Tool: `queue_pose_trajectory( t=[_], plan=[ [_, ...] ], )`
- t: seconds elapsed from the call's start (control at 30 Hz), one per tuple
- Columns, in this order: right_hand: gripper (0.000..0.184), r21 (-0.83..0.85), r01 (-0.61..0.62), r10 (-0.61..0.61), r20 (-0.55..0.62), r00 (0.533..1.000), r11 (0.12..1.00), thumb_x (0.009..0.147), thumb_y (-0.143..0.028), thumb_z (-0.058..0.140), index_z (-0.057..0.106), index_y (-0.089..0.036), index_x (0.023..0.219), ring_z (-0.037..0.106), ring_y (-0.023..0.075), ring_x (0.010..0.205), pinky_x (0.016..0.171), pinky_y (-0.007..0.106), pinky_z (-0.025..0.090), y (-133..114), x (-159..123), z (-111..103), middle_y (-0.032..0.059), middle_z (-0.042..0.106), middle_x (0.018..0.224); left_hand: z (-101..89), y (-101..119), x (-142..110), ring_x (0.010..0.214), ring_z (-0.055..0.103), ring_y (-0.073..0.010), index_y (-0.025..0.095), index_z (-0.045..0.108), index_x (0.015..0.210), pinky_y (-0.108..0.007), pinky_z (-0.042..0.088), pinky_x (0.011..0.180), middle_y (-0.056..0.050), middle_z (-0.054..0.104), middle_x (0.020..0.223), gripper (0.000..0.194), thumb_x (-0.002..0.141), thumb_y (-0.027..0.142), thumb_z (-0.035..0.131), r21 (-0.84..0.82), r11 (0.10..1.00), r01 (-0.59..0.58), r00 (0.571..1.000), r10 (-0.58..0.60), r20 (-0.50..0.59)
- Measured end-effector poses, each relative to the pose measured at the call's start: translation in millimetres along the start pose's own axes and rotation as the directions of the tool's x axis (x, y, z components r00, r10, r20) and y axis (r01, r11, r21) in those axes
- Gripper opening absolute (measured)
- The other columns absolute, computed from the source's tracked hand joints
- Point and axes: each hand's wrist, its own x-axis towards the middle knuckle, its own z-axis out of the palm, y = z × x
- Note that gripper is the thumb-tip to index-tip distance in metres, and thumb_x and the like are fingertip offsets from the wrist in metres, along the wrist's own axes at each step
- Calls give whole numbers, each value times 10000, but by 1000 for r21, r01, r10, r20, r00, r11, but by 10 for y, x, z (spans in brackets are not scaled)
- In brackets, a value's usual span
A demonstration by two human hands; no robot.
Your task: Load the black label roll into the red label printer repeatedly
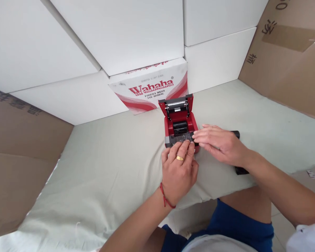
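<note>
A small red and black printer stands with its lid raised. Inside its bay lies a glossy black ribbon roll. Shiny dark film stretches from the roll over the front ledge. My left hand, with a gold ring and a red string bracelet, bends over the front edge, its fingers closed on the film. From the right, my right hand reaches in with fingers straight and close together, the tips touching the ledge's right end. Partly behind that hand lies a black roll.
A Wahaha water carton stands behind the printer against white boxes. Brown cardboard borders the left side, and another brown box the right. Pale green cloth covers the table. Another black item lies below my right wrist.
</note>
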Motion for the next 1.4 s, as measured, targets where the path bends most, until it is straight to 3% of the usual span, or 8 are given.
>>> queue_pose_trajectory(
  t=[0.17,0.27,0.43,0.7,0.9,1.17,1.3,1.4],
  plan=[
    [228,76,-247,258,-231,938,966,1079,-312,590,797,-254,1155,785,219,1090,1015,388,607,245,438,-159,49,839,1158,9,139,24,1189,623,-320,153,731,1274,-457,386,1007,-134,771,1196,377,912,99,643,46,992,116,993,-114,-39],
    [297,3,-239,227,-323,919,971,1090,-398,558,767,-257,1248,721,257,1242,1091,442,558,430,789,-142,80,791,1321,48,174,35,1117,576,-314,189,771,1208,-448,379,956,-128,731,1100,333,907,97,661,105,980,170,982,-160,-104],
    [331,-147,-149,132,-118,984,978,1095,-376,523,780,-201,1208,680,299,1295,1156,502,499,568,1097,2,113,791,1314,139,172,11,879,537,-255,207,763,1206,-412,333,812,-59,674,846,314,924,108,666,170,972,164,977,-135,-167],
    [341,-267,-127,158,99,982,955,1053,-161,512,730,-144,1315,719,294,1168,1019,452,570,46,663,-30,138,799,1277,120,222,32,703,578,-225,152,714,1226,-397,295,678,-17,678,690,283,958,110,635,247,960,129,990,-110,-88],
    [242,-467,-128,347,421,838,875,954,-43,561,733,-103,1114,724,271,934,793,356,536,-271,578,16,146,804,987,34,357,34,500,600,-188,69,613,1367,-350,356,568,23,652,566,390,992,161,560,258,953,160,973,-197,121],
    [180,-542,-135,422,450,787,830,936,-63,568,709,-157,995,705,245,797,587,346,386,-352,666,-11,110,789,888,-3,309,58,458,617,-209,76,573,1408,-344,372,522,17,658,552,442,976,170,562,172,973,154,972,-181,150],
    [189,-538,-169,422,390,818,826,944,-86,571,728,-174,1002,692,243,779,560,352,377,-295,604,21,71,774,839,-24,265,83,496,634,-204,86,605,1368,-331,393,524,-10,699,616,414,966,160,546,74,981,179,974,-187,128],
    [297,-448,-154,288,249,925,881,957,-58,544,765,-183,1112,706,255,936,701,355,532,-212,424,122,87,812,1024,-124,199,72,498,594,-157,129,634,1373,-287,401,518,25,665,618,406,977,177,555,-150,954,261,956,-234,176]
  ],
)
